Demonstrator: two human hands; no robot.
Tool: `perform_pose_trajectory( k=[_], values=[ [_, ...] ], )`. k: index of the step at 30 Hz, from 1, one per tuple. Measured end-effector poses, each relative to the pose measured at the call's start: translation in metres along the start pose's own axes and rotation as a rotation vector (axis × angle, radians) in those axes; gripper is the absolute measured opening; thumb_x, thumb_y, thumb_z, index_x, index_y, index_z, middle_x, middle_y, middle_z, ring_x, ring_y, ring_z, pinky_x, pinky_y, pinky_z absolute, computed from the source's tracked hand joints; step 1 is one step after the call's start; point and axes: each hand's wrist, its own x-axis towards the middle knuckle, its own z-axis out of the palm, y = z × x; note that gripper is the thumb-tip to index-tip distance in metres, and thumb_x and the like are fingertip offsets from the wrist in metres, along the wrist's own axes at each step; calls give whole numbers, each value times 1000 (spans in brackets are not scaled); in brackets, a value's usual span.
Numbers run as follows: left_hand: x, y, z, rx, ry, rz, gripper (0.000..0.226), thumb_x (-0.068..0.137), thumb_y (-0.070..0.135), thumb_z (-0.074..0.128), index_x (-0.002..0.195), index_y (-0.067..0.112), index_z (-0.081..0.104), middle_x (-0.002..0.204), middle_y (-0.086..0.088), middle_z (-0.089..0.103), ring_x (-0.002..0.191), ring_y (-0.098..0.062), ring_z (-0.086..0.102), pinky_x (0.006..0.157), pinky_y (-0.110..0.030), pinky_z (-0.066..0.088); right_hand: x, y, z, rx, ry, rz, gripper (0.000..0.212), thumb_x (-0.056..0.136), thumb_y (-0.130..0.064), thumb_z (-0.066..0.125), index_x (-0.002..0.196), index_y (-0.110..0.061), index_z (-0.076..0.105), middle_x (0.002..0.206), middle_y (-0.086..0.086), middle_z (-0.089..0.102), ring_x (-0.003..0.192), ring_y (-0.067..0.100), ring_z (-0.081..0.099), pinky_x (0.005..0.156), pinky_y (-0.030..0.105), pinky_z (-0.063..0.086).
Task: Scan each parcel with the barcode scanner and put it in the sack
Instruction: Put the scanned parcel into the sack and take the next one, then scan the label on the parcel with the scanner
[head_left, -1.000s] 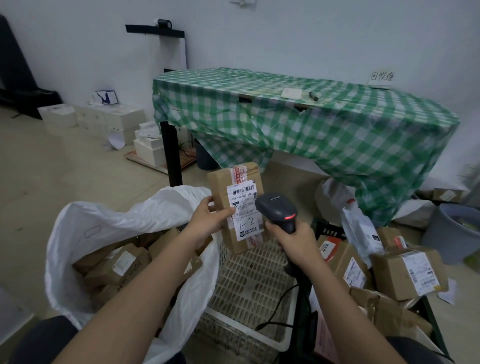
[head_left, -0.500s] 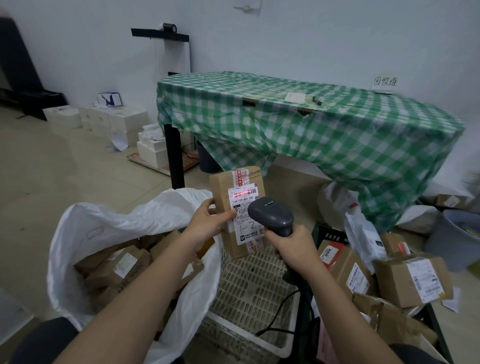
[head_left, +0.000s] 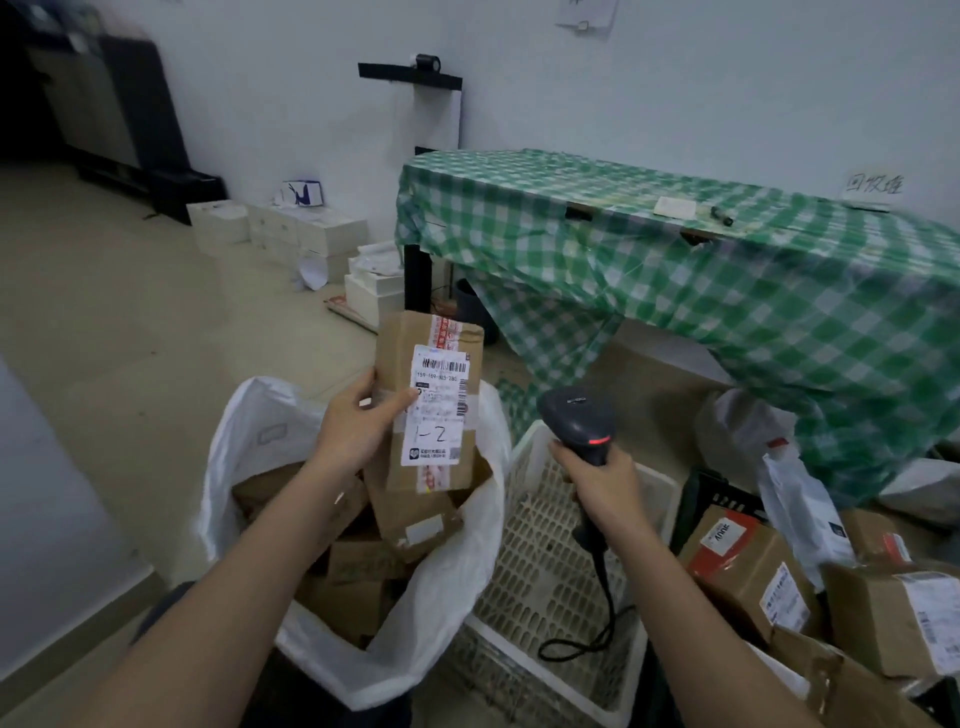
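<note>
Parcel upright over sack mouth, label facing camera, gripped by left hand. Right hand closed round scanner, beside. Sack already part full; more boxes wait at right, so plenty left.

Green checked tablecloth over table; white slotted crate on floor.

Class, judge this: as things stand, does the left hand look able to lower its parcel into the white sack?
Probably yes: the left hand holds the parcel right above the sack's open mouth, nothing between.
</note>
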Motion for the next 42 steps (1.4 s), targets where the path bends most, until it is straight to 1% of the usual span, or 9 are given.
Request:
perform_pose_trajectory(
  k=[3, 7, 12, 21, 26, 29, 34, 37, 42],
  values=[
    [4, -10, -34, 110, 22, -42, 75, 72, 52, 73, 140, 32, 45, 121, 3, 65, 99, -19, 67, 87, -46, 54, 13, 13, 31, -53, -48, 29, 18, 78, -21, 78, 76, -10, 64, 61, 4, 57, 56, 16, 51, 54, 27, 37],
    [17, -29, -51, 364, -90, -119, 39, 92, 39, 60, 128, 33, 47, 102, 11, 62, 82, -8, 61, 72, -28, 50, 36, 28, 69, -161, -71, 80, 21, 75, -26, 79, 73, -14, 63, 69, 7, 63, 70, 24, 60, 65, 32, 43],
    [56, -66, -42, 939, -222, -28, 57, 95, 43, 54, 144, 18, 42, 154, -9, 30, 138, -28, 32, 111, -41, 29, 57, 37, 96, -233, -58, 111, 24, 75, -33, 80, 72, -19, 61, 67, 2, 61, 75, 26, 61, 69, 30, 44],
    [120, -106, -27, 1159, -140, 214, 50, 98, 36, 49, 144, 17, 41, 154, -8, 30, 144, -27, 20, 116, -41, 13, 92, 49, 127, -483, -149, -4, 30, 72, -37, 81, 85, -16, 64, 77, 2, 66, 75, 20, 62, 59, 27, 41],
    [159, -112, -32, 1695, -220, -27, 82, 93, 58, 44, 152, 12, 13, 159, -13, 15, 148, -30, 7, 115, -55, -8, 109, 58, 141, -564, -123, 27, 31, 73, -33, 80, 91, -15, 63, 81, 1, 63, 78, 23, 59, 64, 28, 40],
    [171, -122, -38, 1875, -307, -128, 87, 83, 69, 51, 146, 13, 30, 146, -11, 42, 139, -30, 31, 113, -58, -9, 118, 66, 143, -509, -101, 96, 25, 75, -21, 78, 91, -10, 63, 80, 4, 61, 78, 24, 59, 67, 28, 39],
    [180, -138, -53, 1685, -253, -129, 45, 88, 19, 66, 127, 7, 49, 121, -10, 55, 114, -27, 54, 88, -36, 46, 122, 74, 145, -361, -6, 53, 20, 78, -12, 75, 74, -13, 56, 65, 3, 58, 69, 26, 59, 63, 30, 42],
    [184, -134, -64, 1534, -206, -98, 20, 94, 13, 54, 112, 10, 61, 108, -8, 62, 99, -25, 61, 78, -32, 49, 122, 73, 144, -301, 15, 48, 16, 80, -14, 74, 77, -11, 58, 65, 5, 58, 65, 23, 57, 61, 29, 40],
    [200, -103, -90, 1064, 168, 102, 30, 93, 8, 45, 113, 13, 67, 111, -12, 66, 101, -33, 61, 83, -37, 46, 125, 45, 163, -230, 42, 5, 17, 80, -9, 70, 71, -9, 55, 57, 4, 51, 60, 20, 50, 58, 29, 36]
  ],
)
